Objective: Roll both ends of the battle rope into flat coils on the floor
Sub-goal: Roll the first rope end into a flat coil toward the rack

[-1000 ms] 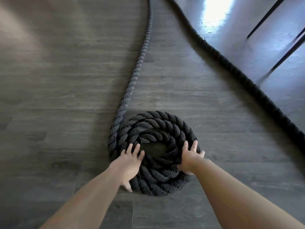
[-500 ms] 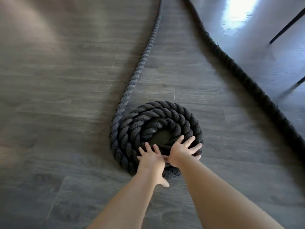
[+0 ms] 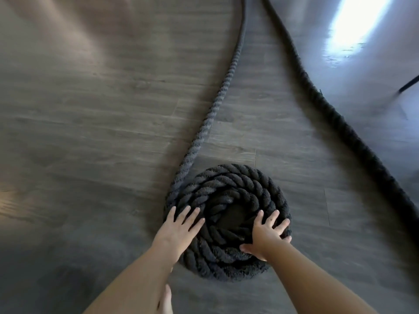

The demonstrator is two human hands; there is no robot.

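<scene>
A thick black battle rope lies on the dark wood floor. One end is wound into a flat coil (image 3: 229, 193) of several turns in front of me. My left hand (image 3: 178, 230) rests flat on the coil's left side, fingers spread. My right hand (image 3: 266, 234) lies on the coil's right side, fingers spread over the outer turns. From the coil's left edge the free strand (image 3: 208, 125) runs away toward the top of the view. The rope's other length (image 3: 335, 114) lies uncoiled, curving from the top centre down to the right edge.
A thin black furniture leg (image 3: 408, 83) stands at the right edge. Bright glare (image 3: 353, 26) falls on the floor at the top right. Bare wood floor (image 3: 90, 132) spreads to the left of the rope.
My hands, close together on the coil's near side half a second ago, have spread apart to its left and right sides. The coil sits lower and more to the right in view.
</scene>
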